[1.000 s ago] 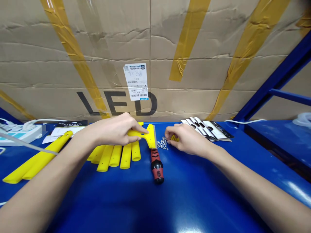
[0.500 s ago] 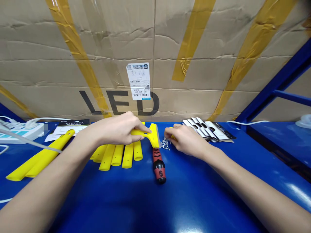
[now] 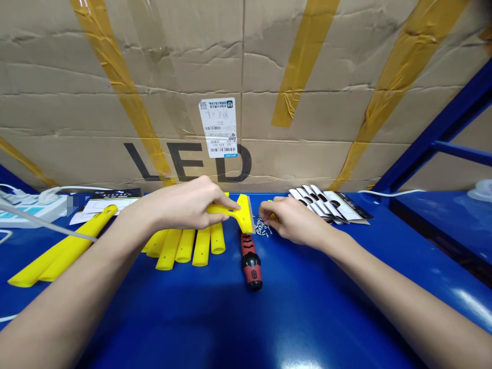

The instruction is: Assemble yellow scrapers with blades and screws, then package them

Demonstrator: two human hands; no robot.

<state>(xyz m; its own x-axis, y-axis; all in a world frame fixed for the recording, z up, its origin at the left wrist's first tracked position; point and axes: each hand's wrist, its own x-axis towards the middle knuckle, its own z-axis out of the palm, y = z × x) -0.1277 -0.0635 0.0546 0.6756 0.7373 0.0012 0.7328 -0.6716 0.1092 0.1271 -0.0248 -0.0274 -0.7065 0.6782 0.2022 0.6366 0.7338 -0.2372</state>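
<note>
My left hand (image 3: 196, 202) pinches the handle of a yellow scraper (image 3: 243, 215), whose metal blade faces right. Just right of the blade lies a small heap of silvery screws (image 3: 262, 227). At the edge of that heap is my right hand (image 3: 286, 218), its fingers pinched together; what they hold, if anything, is hidden. A bit of yellow shows behind the right fingertips. Below the scraper, a red and black screwdriver (image 3: 251, 264) lies with its handle toward me, its far end hidden under the scraper.
Several yellow handles (image 3: 186, 246) lie under and beside my left wrist, with more yellow handles (image 3: 65, 248) farther left. Folded cards (image 3: 319, 202) are stacked at the back right. A white power strip (image 3: 31, 210) with cables stands at left. A large cardboard box (image 3: 172, 118) walls off the back.
The right fingers have shifted slightly at the screw heap, and some screws lie a little differently. The left hand and scraper have stayed almost still.
</note>
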